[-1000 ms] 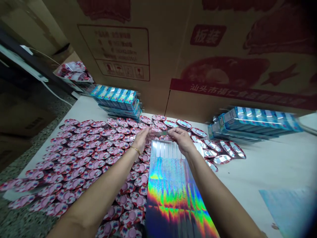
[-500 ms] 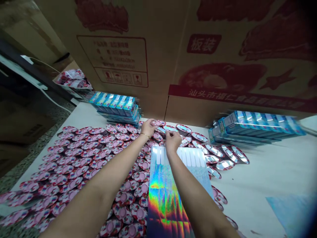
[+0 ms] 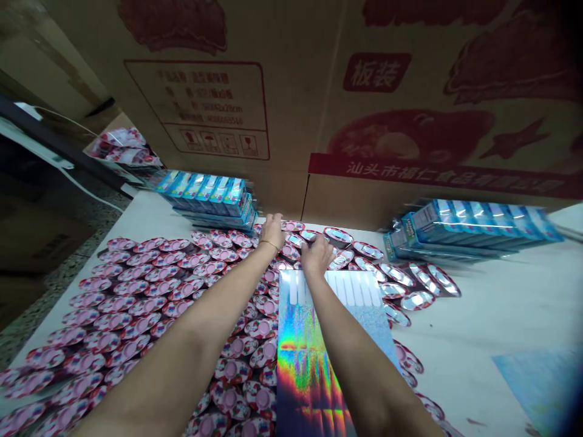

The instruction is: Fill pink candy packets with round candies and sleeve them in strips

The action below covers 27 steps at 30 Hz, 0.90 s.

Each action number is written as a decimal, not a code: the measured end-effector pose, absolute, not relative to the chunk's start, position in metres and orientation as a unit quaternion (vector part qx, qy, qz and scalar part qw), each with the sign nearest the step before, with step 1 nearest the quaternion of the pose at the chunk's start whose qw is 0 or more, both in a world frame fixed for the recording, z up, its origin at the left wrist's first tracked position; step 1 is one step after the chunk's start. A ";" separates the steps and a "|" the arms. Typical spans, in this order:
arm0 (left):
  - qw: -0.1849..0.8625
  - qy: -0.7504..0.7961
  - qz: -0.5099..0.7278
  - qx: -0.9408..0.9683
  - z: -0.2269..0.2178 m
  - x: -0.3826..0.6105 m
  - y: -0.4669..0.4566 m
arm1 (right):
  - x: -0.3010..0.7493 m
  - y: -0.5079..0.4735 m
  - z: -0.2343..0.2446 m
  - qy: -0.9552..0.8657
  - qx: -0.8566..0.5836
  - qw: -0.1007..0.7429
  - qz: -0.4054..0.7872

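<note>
Packs [image 3: 290, 251] looked light and slick to me, best pinched at the edges. My left hand [image 3: 272, 233] and right hand [image 3: 317, 255] were half-curled; I couldn't tell their hold.

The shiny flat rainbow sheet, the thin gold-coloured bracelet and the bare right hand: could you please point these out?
Rainbow sheet [image 3: 298, 346]: head view, its uncovered left part.
Gold-coloured bracelet [image 3: 270, 244]: head view, its visible band.
Right hand [image 3: 317, 257]: head view, its back.

The right forearm [image 3: 357, 352] partly hides the shiny sheet [image 3: 303, 358], cropped at the bottom edge.
</note>
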State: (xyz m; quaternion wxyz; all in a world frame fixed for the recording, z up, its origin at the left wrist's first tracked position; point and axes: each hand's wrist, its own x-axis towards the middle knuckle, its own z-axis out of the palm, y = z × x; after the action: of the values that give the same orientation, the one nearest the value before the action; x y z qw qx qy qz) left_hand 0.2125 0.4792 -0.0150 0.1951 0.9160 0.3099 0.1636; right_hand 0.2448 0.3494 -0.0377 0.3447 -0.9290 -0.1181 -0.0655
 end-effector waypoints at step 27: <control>0.273 0.191 0.107 0.937 -0.037 0.103 0.440 | 0.186 0.286 -0.030 -0.471 -0.791 0.388 0.042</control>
State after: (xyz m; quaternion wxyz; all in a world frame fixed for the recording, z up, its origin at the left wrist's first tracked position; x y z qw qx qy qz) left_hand 0.1029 0.4397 -0.0373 0.2734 0.9367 0.1907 0.1074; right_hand 0.1856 0.2857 -0.0301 0.3882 -0.7911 -0.4708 0.0421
